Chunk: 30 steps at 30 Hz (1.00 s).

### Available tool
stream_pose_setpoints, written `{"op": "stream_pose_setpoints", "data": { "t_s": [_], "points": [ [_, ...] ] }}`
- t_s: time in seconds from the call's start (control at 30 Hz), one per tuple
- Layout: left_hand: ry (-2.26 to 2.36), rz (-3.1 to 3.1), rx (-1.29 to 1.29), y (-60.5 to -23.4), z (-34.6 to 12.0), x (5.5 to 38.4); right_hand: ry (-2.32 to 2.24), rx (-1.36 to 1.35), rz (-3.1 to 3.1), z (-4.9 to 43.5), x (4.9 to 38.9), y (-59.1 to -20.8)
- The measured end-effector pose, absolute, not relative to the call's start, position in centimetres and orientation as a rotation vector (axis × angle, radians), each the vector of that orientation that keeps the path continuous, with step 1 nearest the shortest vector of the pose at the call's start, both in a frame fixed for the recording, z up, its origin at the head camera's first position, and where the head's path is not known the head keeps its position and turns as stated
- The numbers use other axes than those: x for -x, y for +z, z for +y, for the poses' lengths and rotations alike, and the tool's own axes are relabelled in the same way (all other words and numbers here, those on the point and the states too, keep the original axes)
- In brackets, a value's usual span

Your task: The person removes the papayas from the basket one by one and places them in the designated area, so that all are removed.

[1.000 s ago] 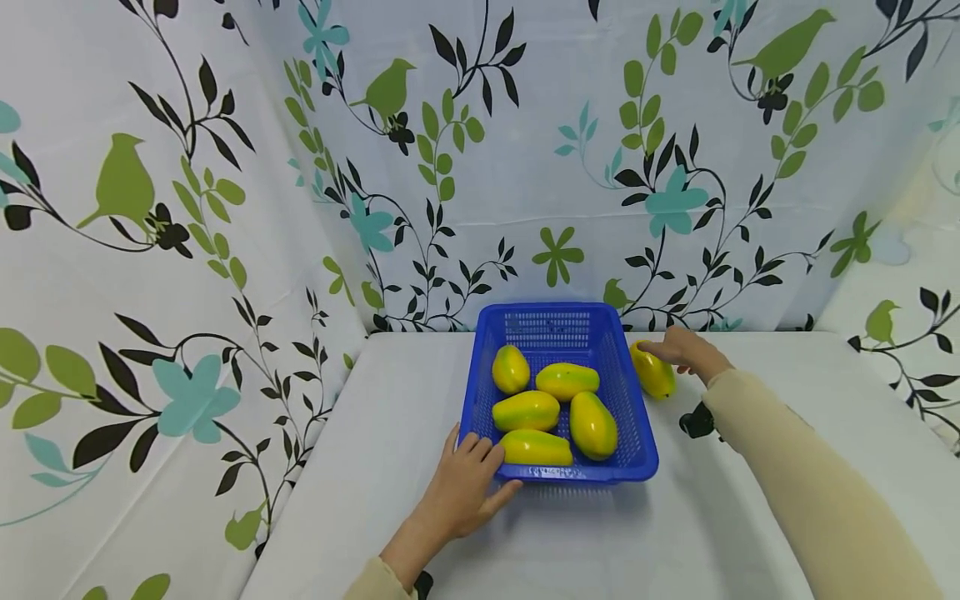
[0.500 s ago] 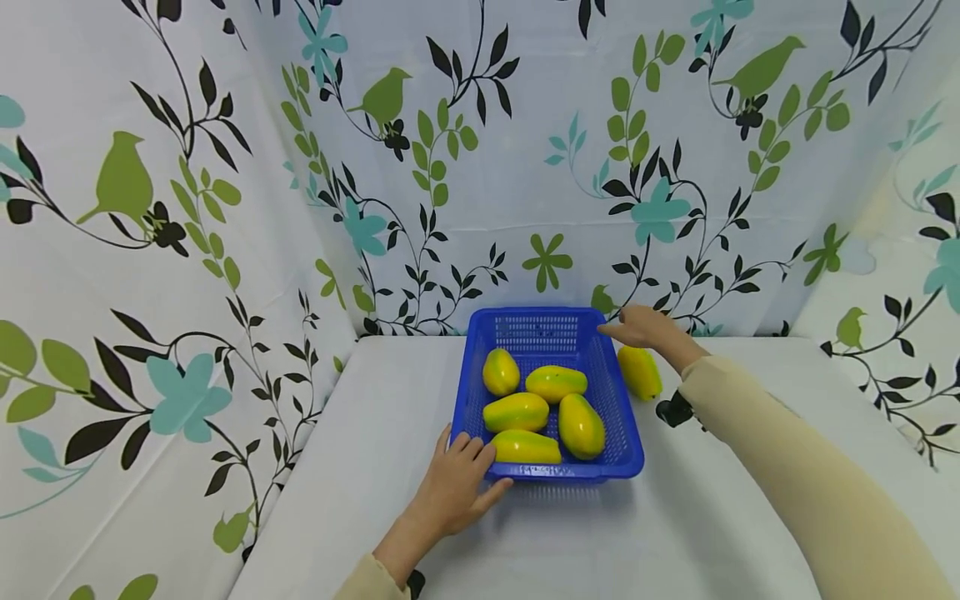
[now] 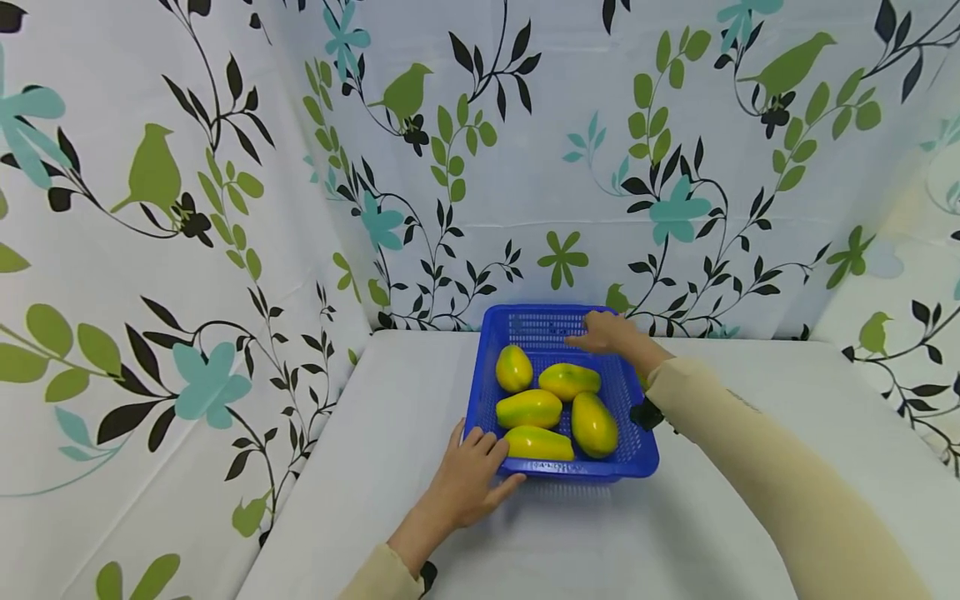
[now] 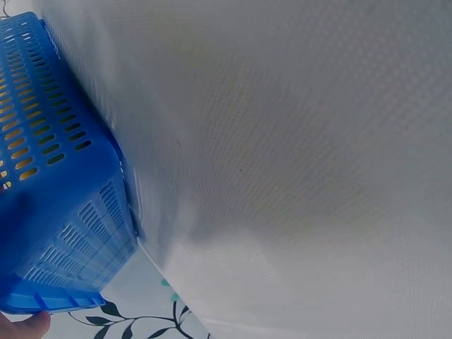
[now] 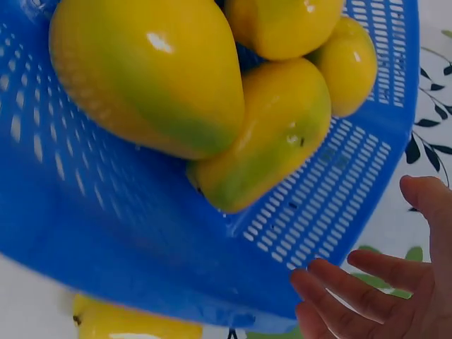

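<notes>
A blue perforated plastic basket [image 3: 491, 358] stands on the table with several yellow-green mangoes [image 3: 567, 381] inside. At its near-left corner my left hand [image 3: 467, 477] holds the rim, fingers over the edge and thumb along the front; the left wrist view shows only the thumb [image 4: 30, 326] against the rim. My right hand [image 3: 609, 332] is over the basket's far-right part, holding nothing, fingers extended and apart in the right wrist view. Another mango [image 5: 138, 323] lies outside, by the basket's right side; in the head view my right arm hides most of it.
The white table [image 3: 405, 400] spreads around the basket. A white cloth [image 3: 480, 242] printed with birds, leaves and flowers hangs close behind the basket and along both sides.
My right hand has left the mango outside the basket and moved left over the basket's far-right corner. That mango stays on the table. My left hand stays on the basket's rim.
</notes>
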<state>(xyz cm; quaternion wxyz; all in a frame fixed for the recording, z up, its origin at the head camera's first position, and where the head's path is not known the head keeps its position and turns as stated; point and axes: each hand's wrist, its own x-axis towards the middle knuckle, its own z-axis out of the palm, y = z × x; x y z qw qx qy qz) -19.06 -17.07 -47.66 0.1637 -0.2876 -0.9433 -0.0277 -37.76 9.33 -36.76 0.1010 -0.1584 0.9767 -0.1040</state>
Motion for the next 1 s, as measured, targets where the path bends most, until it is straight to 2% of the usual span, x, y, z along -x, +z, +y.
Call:
{"op": "stream_pose_setpoints", "data": {
  "t_s": [0.5, 1.0],
  "points": [
    [-0.067, -2.722, 0.8, -47.9, -17.0, 19.2, -0.285, 0.446, 2.709, 6.3, 36.7, -39.9],
    [-0.062, -2.689, 0.803, -47.7, -16.8, 18.9, -0.276, 0.455, 2.711, 6.1, 36.5, -41.5]
  ]
}}
